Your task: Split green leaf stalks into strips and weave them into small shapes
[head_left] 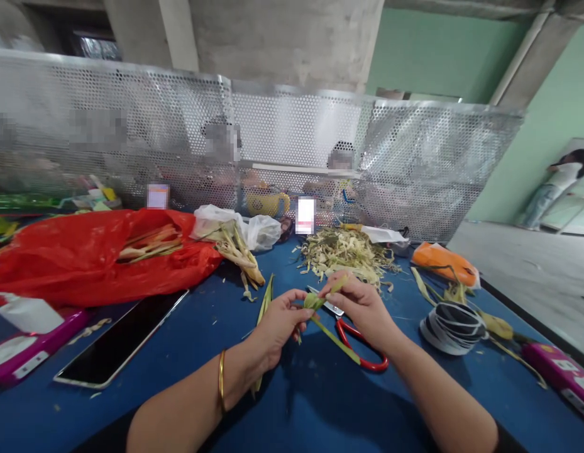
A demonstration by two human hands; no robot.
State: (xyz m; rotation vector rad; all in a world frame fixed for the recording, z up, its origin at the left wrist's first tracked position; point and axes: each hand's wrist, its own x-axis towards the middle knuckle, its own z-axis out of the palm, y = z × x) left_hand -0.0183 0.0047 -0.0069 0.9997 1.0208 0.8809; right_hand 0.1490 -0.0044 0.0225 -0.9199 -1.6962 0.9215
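My left hand (281, 322) pinches a small folded green knot of leaf strip (312, 301), which looks like corn husk. My right hand (362, 308) is closed on the same strip, with one pale end sticking up past its fingers. A long tail of the strip hangs down to the right. Beneath the hands lie scissors with red handles (377, 367), their blades partly hidden by my fingers. Left of my left hand, long green leaf pieces (266, 302) rest on the blue table (320, 409), partly behind the forearm.
Shredded husk (346, 255) is heaped behind my hands. Leftward are a red plastic bag (84, 251) with husks, a dark phone (122, 340) and a purple box (51, 343). Rightward sit a wire spool (452, 327) and an orange packet (445, 263). A perforated metal screen (282, 126) closes the back.
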